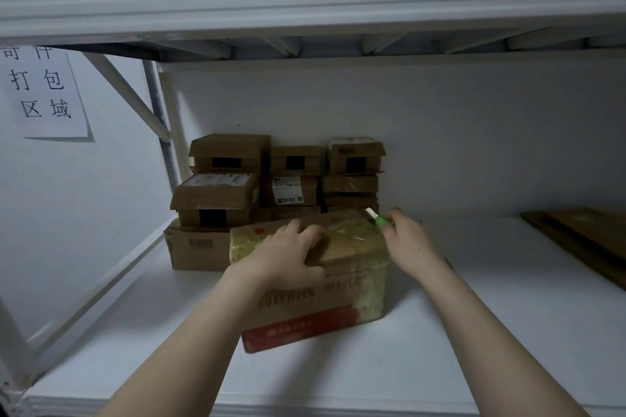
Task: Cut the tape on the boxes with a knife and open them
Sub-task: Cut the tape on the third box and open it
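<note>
On the white shelf [491, 315] my left hand [291, 256] grips the box [325, 301], my right hand [411, 242] holds the knife [376, 217] — a stack [257, 179] behind, a sign [44, 95] at left.

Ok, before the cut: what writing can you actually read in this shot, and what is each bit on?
"打包" and "区域": paper sign at far left; its top row is half hidden by the shelf beam.
Red print on the front box: blurred, unreadable.
White shipping label on the middle stacked box: too small to read.
Top label on the left stacked box: too small to read.
Barcode on the bottom box: no legible digits.
</note>
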